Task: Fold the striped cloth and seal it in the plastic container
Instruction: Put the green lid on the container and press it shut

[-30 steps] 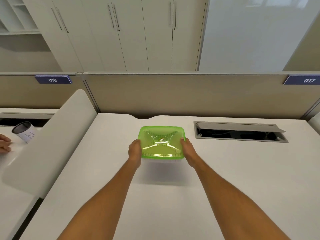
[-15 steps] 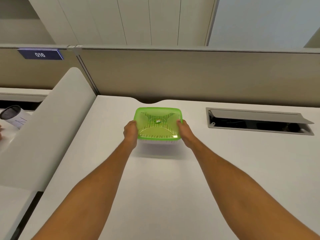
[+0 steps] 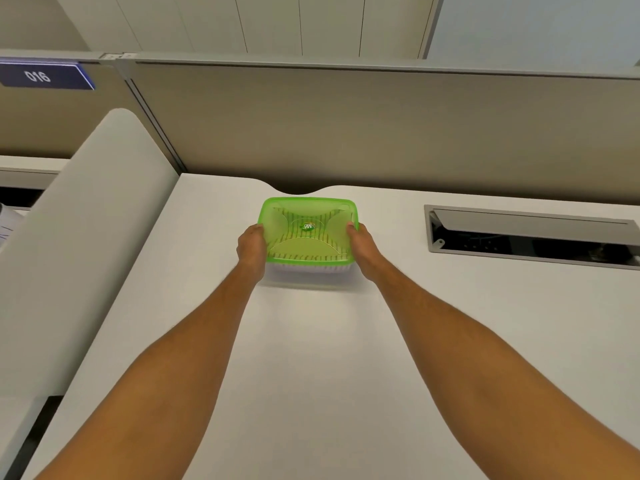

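A clear plastic container (image 3: 309, 269) with a translucent green lid (image 3: 309, 212) sits at the far middle of the white desk (image 3: 311, 358). Dark stripes of the striped cloth (image 3: 300, 255) show through the lid; the cloth lies inside. My left hand (image 3: 251, 247) grips the container's left side, thumb at the lid's rim. My right hand (image 3: 363, 247) grips the right side, with fingertips over the lid's right edge. Both arms reach straight forward.
A beige partition wall (image 3: 346, 126) stands just behind the container. An open grey cable hatch (image 3: 530, 237) is set into the desk at the right. A white side panel (image 3: 86, 244) borders the desk's left edge, with a "016" label (image 3: 41, 77) above.
The view has tilted down and closer. My hands stay on the container's two sides, and it sits a little nearer the desk's back edge than one second ago.
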